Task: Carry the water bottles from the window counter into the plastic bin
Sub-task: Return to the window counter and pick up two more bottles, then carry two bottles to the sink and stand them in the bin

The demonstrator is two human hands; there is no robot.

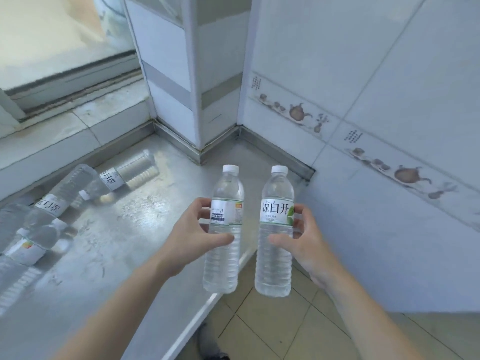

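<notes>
Left hand (193, 235) grips one clear plastic water bottle with white cap (224, 229); right hand (304, 242) grips a second capped bottle (275, 229). Both upright, held apart over the steel table (124, 229) edge. More bottles (124, 175) lie flat by the window sill.

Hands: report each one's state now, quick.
Left hand: closed around an upright water bottle.
Right hand: closed around a second upright bottle.

A tiled pillar (192, 74) stands in the corner. Left of it runs the window sill (52, 131); right of it a white wall (363, 74) bears a teapot border (298, 113). Below lies beige floor (272, 328).
</notes>
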